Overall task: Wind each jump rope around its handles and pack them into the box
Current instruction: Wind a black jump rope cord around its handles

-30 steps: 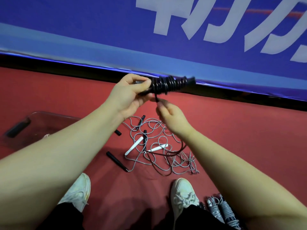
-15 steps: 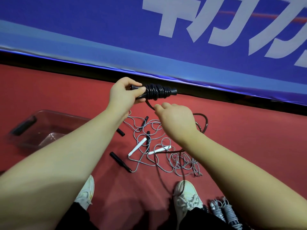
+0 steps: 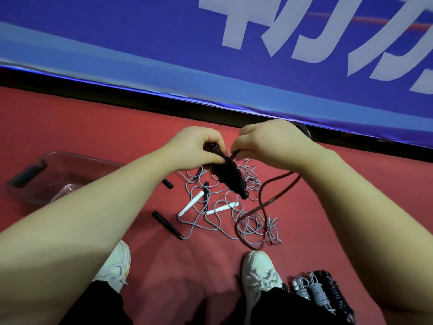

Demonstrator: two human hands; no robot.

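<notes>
One part-wound black rope [image 3: 230,178] is gripped by the left hand [image 3: 194,146]; the right hand [image 3: 264,141] pinches its cord [image 3: 278,191]. On the floor [image 3: 93,118]: one grey tangle [image 3: 248,221], three wound ropes [image 3: 318,294], one box [image 3: 82,157].

Tops of black handles [image 3: 230,178] buried in left hand [image 3: 194,146], banner lettering [image 3: 304,31] cropped at top — wound ropes [image 3: 321,294] partly behind leg [image 3: 281,308]

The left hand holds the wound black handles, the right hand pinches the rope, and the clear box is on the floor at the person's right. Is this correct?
Only the side is wrong: in the head view the box is at the person's left. The left hand does hold the handles and the right hand pinches the rope.
</notes>
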